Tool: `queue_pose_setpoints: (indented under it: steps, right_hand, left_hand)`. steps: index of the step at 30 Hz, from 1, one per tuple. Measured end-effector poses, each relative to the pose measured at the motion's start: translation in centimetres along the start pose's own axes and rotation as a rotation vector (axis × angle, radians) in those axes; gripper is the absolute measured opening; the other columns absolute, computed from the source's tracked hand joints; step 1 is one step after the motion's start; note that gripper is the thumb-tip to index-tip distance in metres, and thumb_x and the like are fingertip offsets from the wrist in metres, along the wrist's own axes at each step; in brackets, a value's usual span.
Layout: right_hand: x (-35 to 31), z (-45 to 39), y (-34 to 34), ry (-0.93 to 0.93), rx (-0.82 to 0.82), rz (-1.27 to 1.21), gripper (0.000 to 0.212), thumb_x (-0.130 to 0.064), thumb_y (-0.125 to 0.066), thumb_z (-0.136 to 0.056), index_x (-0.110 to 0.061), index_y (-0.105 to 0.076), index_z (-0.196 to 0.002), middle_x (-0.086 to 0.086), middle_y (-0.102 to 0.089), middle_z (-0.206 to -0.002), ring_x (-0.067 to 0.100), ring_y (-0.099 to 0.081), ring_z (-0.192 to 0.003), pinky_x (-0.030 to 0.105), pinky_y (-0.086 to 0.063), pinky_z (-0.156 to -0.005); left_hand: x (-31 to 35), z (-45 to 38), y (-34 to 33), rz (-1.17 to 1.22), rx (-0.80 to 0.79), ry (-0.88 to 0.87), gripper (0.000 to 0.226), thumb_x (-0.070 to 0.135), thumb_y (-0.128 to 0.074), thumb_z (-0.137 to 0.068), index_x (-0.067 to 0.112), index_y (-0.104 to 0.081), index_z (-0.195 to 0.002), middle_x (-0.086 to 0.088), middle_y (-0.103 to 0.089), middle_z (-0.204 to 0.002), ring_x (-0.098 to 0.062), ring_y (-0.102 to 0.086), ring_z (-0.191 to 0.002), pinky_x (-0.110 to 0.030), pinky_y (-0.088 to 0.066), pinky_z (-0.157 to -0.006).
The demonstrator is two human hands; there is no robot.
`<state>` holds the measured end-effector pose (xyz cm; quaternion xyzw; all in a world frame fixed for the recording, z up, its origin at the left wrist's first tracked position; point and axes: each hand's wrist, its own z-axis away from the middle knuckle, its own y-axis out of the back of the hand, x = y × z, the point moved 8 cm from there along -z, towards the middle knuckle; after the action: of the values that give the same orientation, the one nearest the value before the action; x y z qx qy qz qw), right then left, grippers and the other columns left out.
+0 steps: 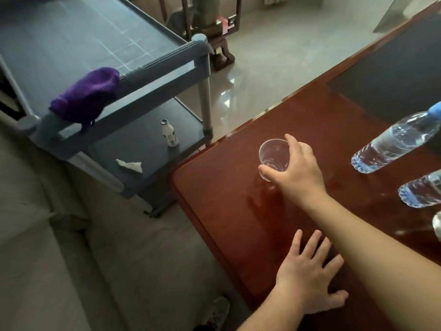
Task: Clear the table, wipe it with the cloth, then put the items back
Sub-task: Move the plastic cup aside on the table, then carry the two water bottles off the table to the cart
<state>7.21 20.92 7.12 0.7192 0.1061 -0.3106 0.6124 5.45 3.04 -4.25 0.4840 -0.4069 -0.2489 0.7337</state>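
A clear plastic cup [273, 154] stands upright near the left corner of the glossy red-brown table [226, 211]. My right hand [296, 170] wraps around the cup, thumb below and fingers over its far side. My left hand [310, 275] lies flat on the table's near edge, fingers spread, holding nothing. Two clear water bottles stand at the right, one with a blue cap [393, 142] and another [420, 192] cut off by the frame. A purple cloth [86, 96] hangs over the rail of a grey cart [164, 60] to the left.
On the cart's lower shelf stand a small white bottle [169, 133] and a crumpled tissue [130, 164]. A dark mat [393, 75] covers the table's far right. A shiny tiled floor and dark wooden furniture legs [219, 53] lie beyond. My shoe [218, 311] shows below.
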Motion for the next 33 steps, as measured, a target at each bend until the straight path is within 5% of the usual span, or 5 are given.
queue_pose_setpoints:
  steps: [22, 26, 33]
  right_hand:
    - [-0.6, -0.5, -3.2, 0.007, -0.125, 0.024, 0.102, -0.066, -0.068, -0.07, -0.03, -0.02, -0.151, 0.003, -0.029, -0.15, 0.026, -0.033, -0.133, 0.042, -0.038, -0.103]
    - [-0.3, 0.1, -1.7, 0.006, -0.094, 0.019, 0.095, -0.066, -0.065, -0.072, -0.031, -0.023, -0.15, 0.001, -0.029, -0.153, 0.026, -0.033, -0.135, 0.04, -0.036, -0.105]
    - [2.2, 2.0, 4.3, -0.044, 0.003, 0.096, 0.082, -0.064, -0.058, -0.081, -0.025, -0.032, -0.148, 0.004, -0.037, -0.15, 0.026, -0.034, -0.134, 0.039, -0.033, -0.107]
  left_hand:
    - [-0.1, -0.1, 0.0, 0.009, -0.07, -0.034, 0.076, 0.063, -0.025, -0.095, 0.024, -0.006, -0.157, -0.003, -0.005, -0.165, -0.029, 0.013, -0.15, -0.054, 0.029, -0.107]
    - [-0.2, -0.2, -0.2, -0.044, -0.049, -0.037, 0.078, 0.065, -0.012, -0.09, 0.025, -0.006, -0.157, -0.003, -0.005, -0.165, -0.03, 0.011, -0.15, -0.054, 0.029, -0.108]
    - [-0.2, -0.2, 0.3, -0.068, 0.017, 0.008, 0.078, 0.07, -0.023, -0.089, 0.03, -0.012, -0.155, -0.004, -0.006, -0.165, -0.027, 0.008, -0.151, -0.055, 0.016, -0.115]
